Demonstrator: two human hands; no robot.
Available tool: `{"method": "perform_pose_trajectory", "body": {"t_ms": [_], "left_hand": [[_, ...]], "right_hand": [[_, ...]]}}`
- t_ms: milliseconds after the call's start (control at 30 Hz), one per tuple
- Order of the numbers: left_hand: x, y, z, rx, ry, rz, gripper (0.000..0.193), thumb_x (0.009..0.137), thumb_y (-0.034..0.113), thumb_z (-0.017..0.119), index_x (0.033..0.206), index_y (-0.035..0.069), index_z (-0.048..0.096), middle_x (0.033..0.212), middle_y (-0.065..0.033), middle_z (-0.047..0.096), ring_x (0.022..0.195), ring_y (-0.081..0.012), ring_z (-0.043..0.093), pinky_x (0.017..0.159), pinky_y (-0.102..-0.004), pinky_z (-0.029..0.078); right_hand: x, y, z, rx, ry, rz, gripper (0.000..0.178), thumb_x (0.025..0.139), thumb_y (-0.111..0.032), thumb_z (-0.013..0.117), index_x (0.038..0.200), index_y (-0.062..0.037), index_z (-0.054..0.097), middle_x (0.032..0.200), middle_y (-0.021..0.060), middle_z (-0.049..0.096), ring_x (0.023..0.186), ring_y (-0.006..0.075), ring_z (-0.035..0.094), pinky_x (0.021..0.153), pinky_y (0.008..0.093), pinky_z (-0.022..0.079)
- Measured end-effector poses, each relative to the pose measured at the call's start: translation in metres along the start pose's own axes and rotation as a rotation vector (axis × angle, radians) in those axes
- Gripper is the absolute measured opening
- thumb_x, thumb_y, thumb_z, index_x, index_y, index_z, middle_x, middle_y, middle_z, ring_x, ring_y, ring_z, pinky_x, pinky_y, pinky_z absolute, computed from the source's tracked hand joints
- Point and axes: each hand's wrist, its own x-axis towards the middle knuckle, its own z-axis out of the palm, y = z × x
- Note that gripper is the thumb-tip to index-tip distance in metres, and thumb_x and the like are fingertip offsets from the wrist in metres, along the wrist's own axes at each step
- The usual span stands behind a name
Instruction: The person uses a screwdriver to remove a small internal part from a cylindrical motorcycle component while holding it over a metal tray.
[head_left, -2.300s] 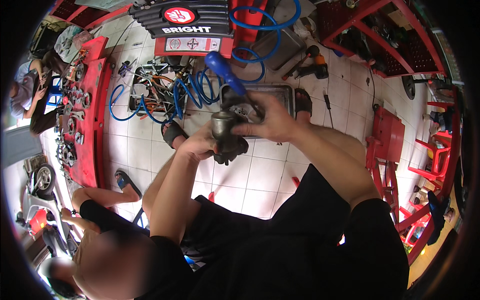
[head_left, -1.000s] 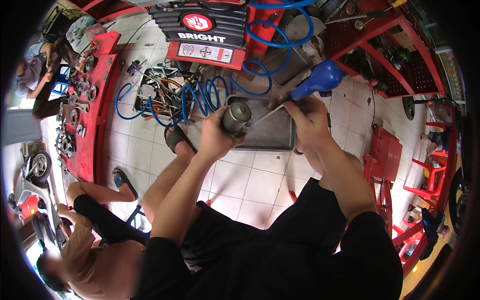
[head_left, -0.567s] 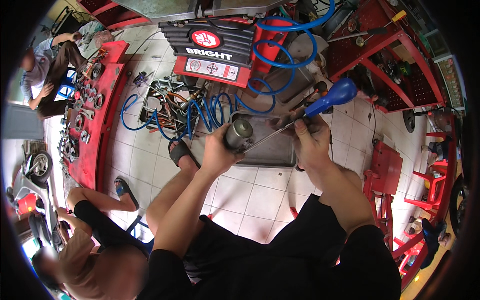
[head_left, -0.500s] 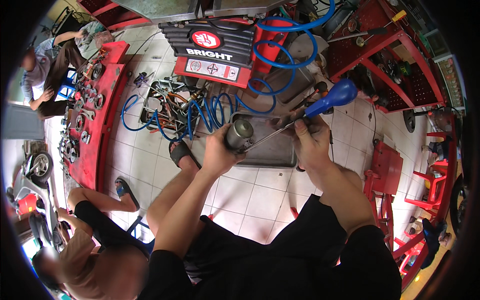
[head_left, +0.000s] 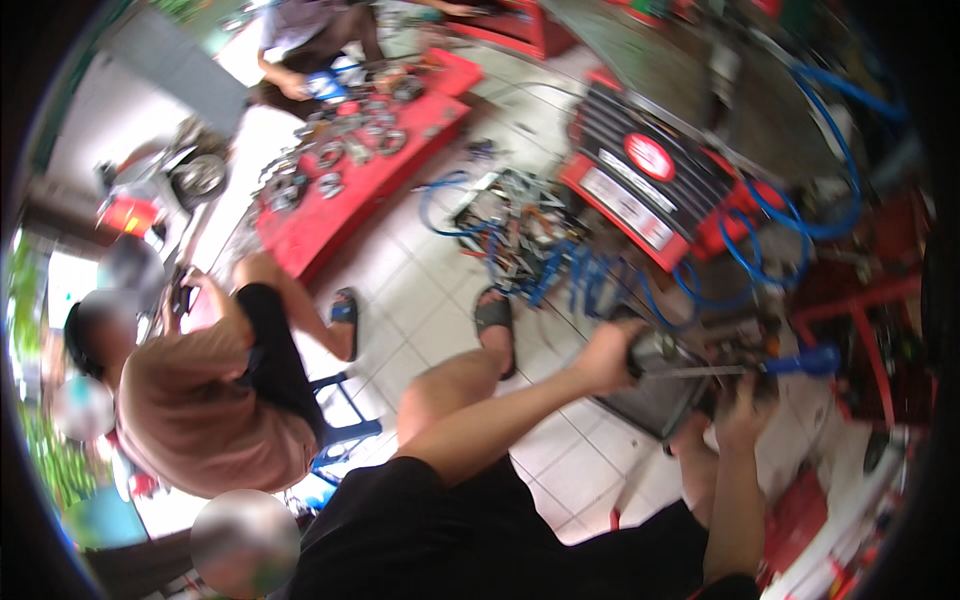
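My left hand is closed round a grey metal cylindrical part, blurred by motion. In my right hand is a screwdriver with a bulbous blue handle and a long thin shaft. The shaft points left, its tip near the cylindrical part; whether they touch I cannot make out. Both hands are above a grey metal tray on the tiled floor, which my arms and hands partly hide.
A box of jumbled hand tools lies beyond my foot, beside a coiled blue air hose. Left of it stands a low red bench with metal parts. A seated person is close on my left. A black and red cabinet stands ahead.
My view has swung to the right, so the scene sits turned and blurred. The cylindrical part and screwdriver remain in my hands. The seated person on my left shows more fully.
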Motion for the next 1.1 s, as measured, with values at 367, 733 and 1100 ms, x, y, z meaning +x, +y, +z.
{"method": "perform_pose_trajectory", "body": {"t_ms": [367,733,1100], "left_hand": [[-0.003,0.015,-0.018,-0.054,-0.016,-0.018,0.073,0.046,0.008,0.080,0.115,0.000,0.060,0.103,-0.0212,0.065,0.100,-0.0401,0.062,0.089,-0.0431,0.051],[-0.004,0.018,-0.007,-0.043,0.067,-0.041,0.067,0.053,0.007,0.086,0.115,-0.003,0.062,0.100,-0.0190,0.070,0.092,-0.0305,0.070,0.082,-0.0370,0.055],[0.001,0.009,-0.019,0.008,0.080,-0.011,0.061,0.055,0.010,0.087,0.110,0.000,0.063,0.097,-0.0164,0.070,0.089,-0.0292,0.070,0.081,-0.0363,0.055]], "right_hand": [[-0.002,-0.020,0.016,0.067,-0.137,-0.098,0.028,0.101,-0.019,0.056,0.119,0.0025,0.053,0.112,0.0136,0.063,0.105,0.0310,0.065,0.095,0.0437,0.054],[-0.004,-0.035,0.034,0.130,-0.105,-0.084,0.018,0.098,-0.012,0.060,0.111,-0.0009,0.054,0.105,0.0102,0.062,0.098,0.0246,0.065,0.096,0.0526,0.054],[-0.001,-0.024,0.044,0.051,-0.088,-0.101,0.018,0.098,-0.013,0.059,0.108,0.0014,0.054,0.104,0.0124,0.063,0.101,0.0269,0.066,0.094,0.0553,0.055]]}}
